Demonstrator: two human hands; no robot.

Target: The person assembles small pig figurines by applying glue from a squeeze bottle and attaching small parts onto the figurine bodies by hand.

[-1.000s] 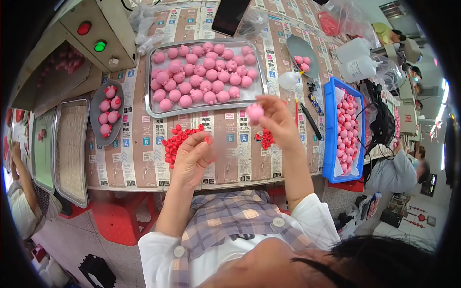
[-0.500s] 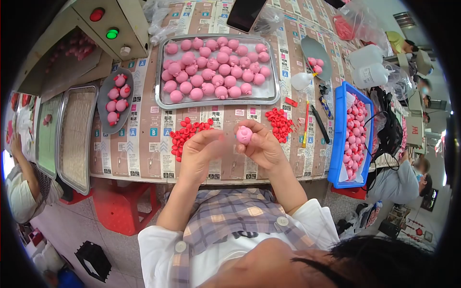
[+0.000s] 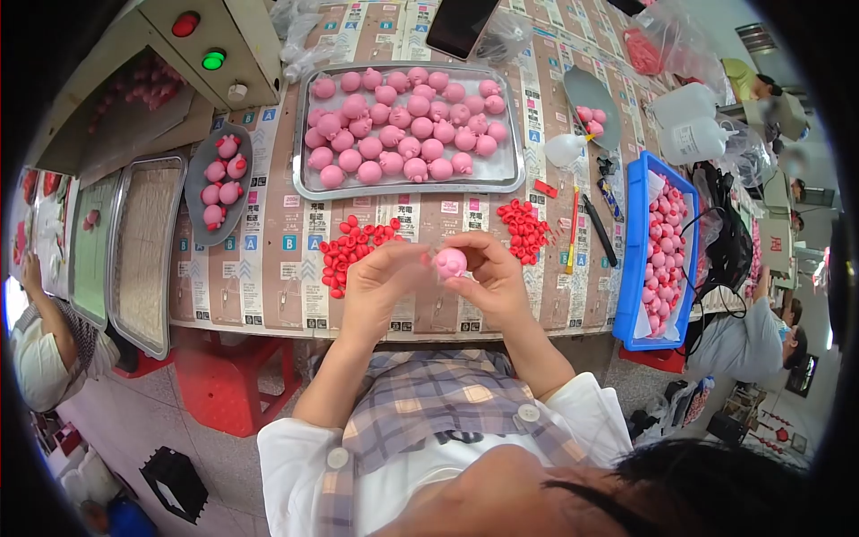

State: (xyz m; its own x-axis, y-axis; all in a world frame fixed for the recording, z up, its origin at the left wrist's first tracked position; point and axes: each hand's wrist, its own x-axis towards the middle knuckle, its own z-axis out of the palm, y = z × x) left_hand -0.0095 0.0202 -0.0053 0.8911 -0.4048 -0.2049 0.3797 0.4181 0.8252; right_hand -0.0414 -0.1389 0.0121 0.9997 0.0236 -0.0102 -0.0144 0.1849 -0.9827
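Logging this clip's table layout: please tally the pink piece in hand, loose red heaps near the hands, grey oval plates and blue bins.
Pink piece held: 1
Red heaps: 2
Grey oval plates: 2
Blue bin: 1
Total: 6

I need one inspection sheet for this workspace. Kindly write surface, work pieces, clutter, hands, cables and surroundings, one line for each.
Surface: brown-and-white printed table covering.
Work pieces: round pink figure, held; small red pieces in two piles; silver metal tray of round pink balls; blue plastic bin of pink-and-red balls.
Clutter: flat black phone, yellow-tipped white plastic bottle, slim black tool.
Hands: right hand holds the figure; left hand, slightly blurred, appears to pinch one small red piece beside it; contact between them unclear.
Cables: thin black cable by the blue bin.
Surroundings: beige metal machine, red plastic stool, other people on both sides.
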